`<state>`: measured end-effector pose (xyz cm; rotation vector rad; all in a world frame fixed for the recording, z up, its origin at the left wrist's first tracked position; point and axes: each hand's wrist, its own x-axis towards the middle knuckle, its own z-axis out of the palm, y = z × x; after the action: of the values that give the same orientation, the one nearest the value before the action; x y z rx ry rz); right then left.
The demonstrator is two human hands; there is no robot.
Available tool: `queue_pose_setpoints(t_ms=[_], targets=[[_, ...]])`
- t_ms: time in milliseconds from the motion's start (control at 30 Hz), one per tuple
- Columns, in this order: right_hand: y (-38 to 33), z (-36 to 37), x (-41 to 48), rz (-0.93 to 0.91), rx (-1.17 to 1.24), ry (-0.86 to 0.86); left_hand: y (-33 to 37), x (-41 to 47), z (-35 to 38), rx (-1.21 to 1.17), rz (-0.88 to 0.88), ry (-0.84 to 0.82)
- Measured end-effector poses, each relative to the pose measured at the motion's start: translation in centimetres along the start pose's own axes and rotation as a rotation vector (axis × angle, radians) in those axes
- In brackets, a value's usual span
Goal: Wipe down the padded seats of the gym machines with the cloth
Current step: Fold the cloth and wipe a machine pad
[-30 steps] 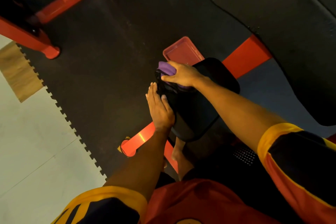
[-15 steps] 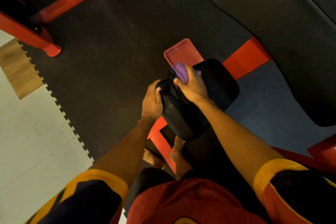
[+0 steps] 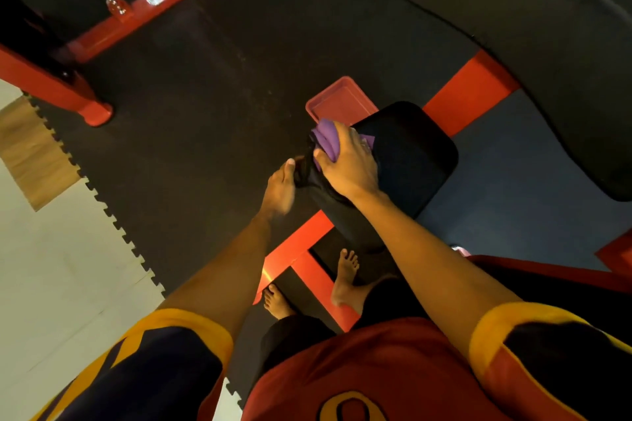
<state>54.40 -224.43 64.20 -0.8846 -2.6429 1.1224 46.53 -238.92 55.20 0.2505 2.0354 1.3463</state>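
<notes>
- The right hand [image 3: 349, 164] has its fingers curled round a bunched purple cloth [image 3: 328, 138] and presses it on the far left corner of the black padded seat [image 3: 417, 154].
- The left hand [image 3: 280, 188] lies against the seat's left edge, thumb touching the padding. Whether its fingers hook underneath, I cannot tell.
- The two hands are close together at that corner but not touching.
- The seat sits on a red frame [image 3: 297, 243], just in front of the person's bare feet, with a red tray [image 3: 338, 101] at its far end.
- Its long axis seems to run away from the person, from the feet towards the tray, top face up and tilted slightly. The steep view makes this uncertain.
- To wipe well, I would flatten the cloth, steady the edge with the left hand, and make overlapping strokes along the length, finishing with corners and sides.
</notes>
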Motion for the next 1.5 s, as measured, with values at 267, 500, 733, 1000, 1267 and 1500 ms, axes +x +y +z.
queue_pose_setpoints(t_ms=[267,500,733,1000,1267,1500], targets=[[1.9,2.7,-9.8,-0.244,-0.483,0.040,-3.0,-2.2,-2.0,0.027,-0.043,-0.080],[-2.8,5.9,-3.5,-0.144,-0.704,-0.093,-3.6,-4.7,-4.2,0.047,-0.038,-0.043],[-3.5,6.0,-4.3,-0.138,-0.749,-0.117,-2.8,-5.3,-5.4,0.087,-0.018,-0.017],[-0.4,5.1,-10.2,-0.197,-0.799,-0.083,-2.6,-7.8,-5.7,0.108,-0.005,-0.047],[-9.3,6.4,-2.4,-0.151,-0.686,-0.145,-1.8,-9.2,-10.1,0.129,0.014,0.023],[-15.7,9.7,-5.0,-0.345,-0.498,-0.128,2.6,-10.5,-17.3,-0.112,0.123,0.169]])
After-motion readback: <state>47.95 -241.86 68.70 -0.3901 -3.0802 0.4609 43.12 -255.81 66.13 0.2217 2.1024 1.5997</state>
